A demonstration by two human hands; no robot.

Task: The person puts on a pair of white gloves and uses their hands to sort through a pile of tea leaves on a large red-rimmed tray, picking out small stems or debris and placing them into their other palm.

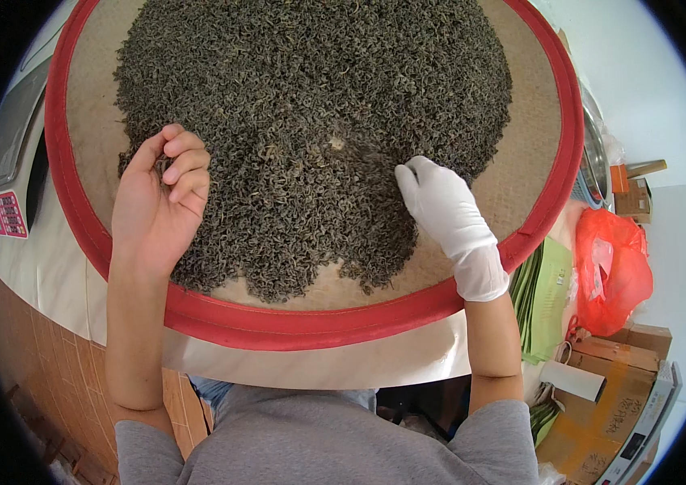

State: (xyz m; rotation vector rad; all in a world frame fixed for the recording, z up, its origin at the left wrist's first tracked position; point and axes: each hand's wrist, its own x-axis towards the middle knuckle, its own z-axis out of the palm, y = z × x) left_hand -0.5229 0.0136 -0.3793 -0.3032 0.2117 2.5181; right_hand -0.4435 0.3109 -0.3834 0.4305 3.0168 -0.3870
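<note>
Dark, curled dried leaves, apparently tea (294,170), lie in a wide heap on a round woven tray with a red cloth rim (319,327). Above the heap's left edge is my bare left hand (164,194), palm partly up and fingers loosely curled, with no object visible in it. My right hand (434,197), in a white glove, is at the heap's right front edge with its fingers bent and fingertips close together. Whether leaves are between those fingertips cannot be seen. Beside it, a patch of leaves looks blurred.
A digital scale (6,209) stands left of the tray on the pale table (319,364). On the right are green bags (543,297), a red plastic bag (612,273), a metal bowl (594,151), a white roll (573,381) and cardboard boxes (597,406).
</note>
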